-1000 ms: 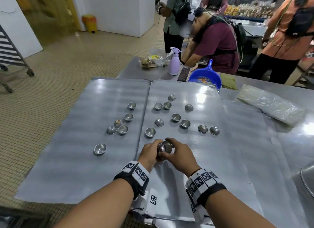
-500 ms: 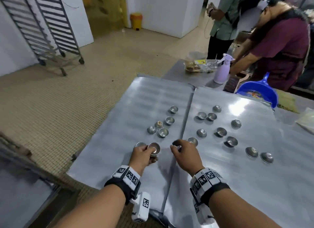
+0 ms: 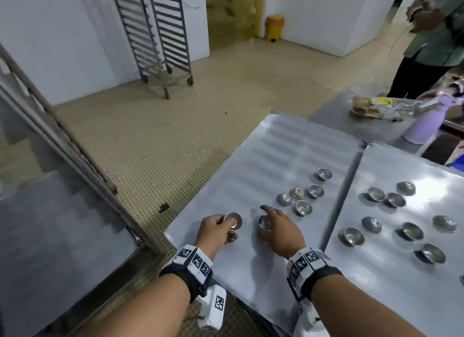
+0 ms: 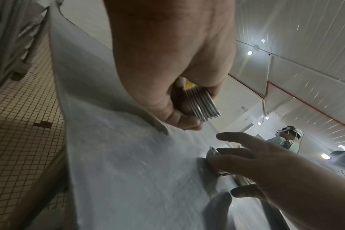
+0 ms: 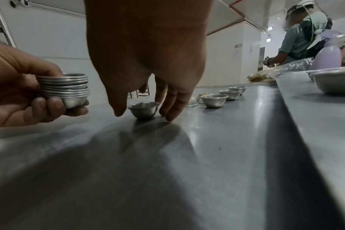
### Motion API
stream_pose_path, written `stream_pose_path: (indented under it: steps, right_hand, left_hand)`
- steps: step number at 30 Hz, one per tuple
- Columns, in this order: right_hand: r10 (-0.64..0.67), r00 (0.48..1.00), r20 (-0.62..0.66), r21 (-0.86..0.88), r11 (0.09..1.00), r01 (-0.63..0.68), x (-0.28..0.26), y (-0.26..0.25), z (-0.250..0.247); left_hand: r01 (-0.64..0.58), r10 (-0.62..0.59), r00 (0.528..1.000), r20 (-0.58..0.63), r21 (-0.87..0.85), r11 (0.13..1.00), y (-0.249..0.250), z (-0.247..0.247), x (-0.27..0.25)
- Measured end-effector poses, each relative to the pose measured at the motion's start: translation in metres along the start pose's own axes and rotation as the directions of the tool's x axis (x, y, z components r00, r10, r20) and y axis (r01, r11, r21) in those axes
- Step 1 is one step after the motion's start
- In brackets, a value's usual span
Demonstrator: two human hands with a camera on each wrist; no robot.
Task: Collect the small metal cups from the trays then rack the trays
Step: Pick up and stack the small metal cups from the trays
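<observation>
Two flat metal trays lie side by side: the left tray [image 3: 276, 148] and the right tray [image 3: 401, 286]. My left hand [image 3: 216, 230] grips a stack of nested small metal cups [image 3: 233, 221] [image 5: 65, 88] just above the left tray's near corner. My right hand [image 3: 281, 228] hovers over a single cup [image 5: 145, 110] standing on the left tray, thumb on one side and fingers on the other, not closed on it. Several more cups sit in a cluster [image 3: 303, 207] farther along that tray, one holding crumbs [image 3: 297, 193]. Several cups [image 3: 371, 223] are scattered on the right tray.
A wheeled tray rack [image 3: 160, 35] stands by the back wall, and another rack frame [image 3: 62, 140] is close on my left. Beyond the trays are a lilac spray bottle [image 3: 424, 120], a food bag [image 3: 371, 106] and a person in green [image 3: 431, 42].
My view has swung left. The left hand carried the cup stack over to the left tray, and the right hand left the stack and reached down around the lone cup there.
</observation>
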State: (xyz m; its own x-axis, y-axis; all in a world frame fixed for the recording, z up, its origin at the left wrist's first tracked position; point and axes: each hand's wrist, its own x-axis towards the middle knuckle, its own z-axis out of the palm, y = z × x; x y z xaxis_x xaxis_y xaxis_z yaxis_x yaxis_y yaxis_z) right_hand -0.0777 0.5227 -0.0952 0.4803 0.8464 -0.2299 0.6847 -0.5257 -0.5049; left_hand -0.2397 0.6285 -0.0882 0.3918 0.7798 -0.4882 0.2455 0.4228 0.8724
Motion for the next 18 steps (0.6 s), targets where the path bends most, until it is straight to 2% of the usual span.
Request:
stream_pose_path:
  steps: [6, 11, 15, 18]
  right_hand:
    - [0.061, 0.998, 0.008, -0.066, 0.996, -0.061, 0.0, 0.0, 0.001]
    - [0.079, 0.996, 0.033, -0.044, 0.996, -0.078, -0.019, 0.01, -0.008]
    - [0.092, 0.994, -0.061, 0.061, 0.994, -0.088, -0.04, 0.017, -0.026]
    - [0.087, 0.984, -0.157, 0.167, 0.984, -0.06, -0.061, 0.014, -0.044]
  left_hand:
    - [-0.012, 0.011, 1.0, 0.022, 0.043, 0.999, -0.002, 0.004, 0.002]
    - [-0.01, 0.008, 0.999, 0.036, 0.059, 0.998, -0.004, 0.023, -0.005]
    - [-0.001, 0.0, 0.999, 0.041, 0.024, 1.0, -0.009, 0.042, -0.014]
    - [0.05, -0.046, 0.998, 0.054, -0.089, 0.995, -0.008, 0.058, -0.029]
